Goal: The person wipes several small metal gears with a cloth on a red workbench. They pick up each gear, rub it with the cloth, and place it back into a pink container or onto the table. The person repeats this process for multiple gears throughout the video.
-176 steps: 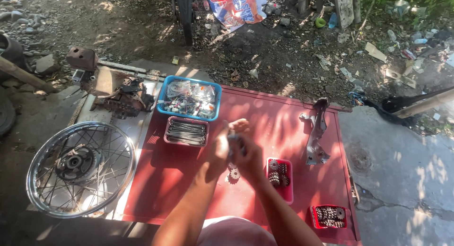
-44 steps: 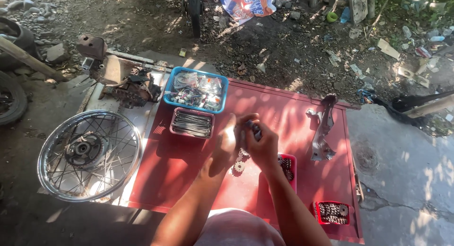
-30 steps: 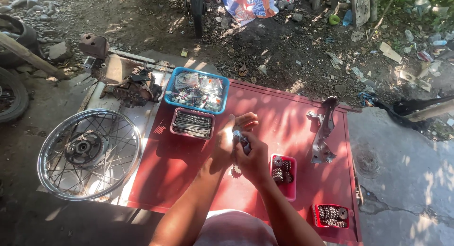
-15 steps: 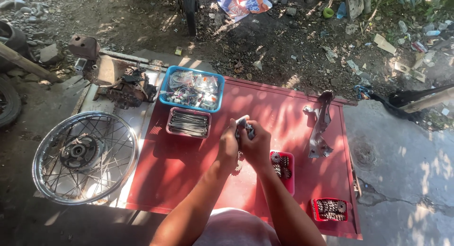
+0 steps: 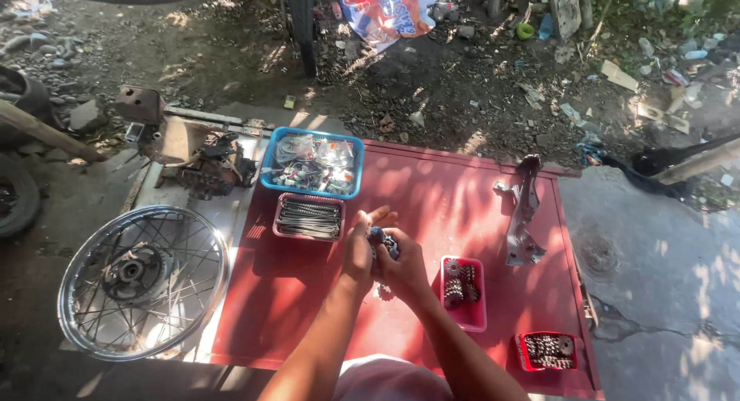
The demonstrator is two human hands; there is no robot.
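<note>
Both hands are up over the middle of the red metal sheet (image 5: 308,308), working one small part between them. The left hand (image 5: 358,251) has its fingers partly spread, thumb side pressed to a small gear cluster (image 5: 381,241) — bluish-grey, toothed, hard to make out finer than that. The right hand (image 5: 405,268) is wrapped around the lower end of it, fingers closed tight on it. So the part sits held in the air, just above the sheet, not resting on anything.

Just right of the hands there's a small red tray (image 5: 478,320) with more gears in it, and another red tray (image 5: 546,351) of toothed parts near the sheet's right corner. Beyond the hands: a tray of spokes (image 5: 308,218) and a blue basket (image 5: 311,166) of bagged bits. A spoked wheel (image 5: 142,281) lies off to the left — a bent metal bracket (image 5: 524,208) lies to the right.
</note>
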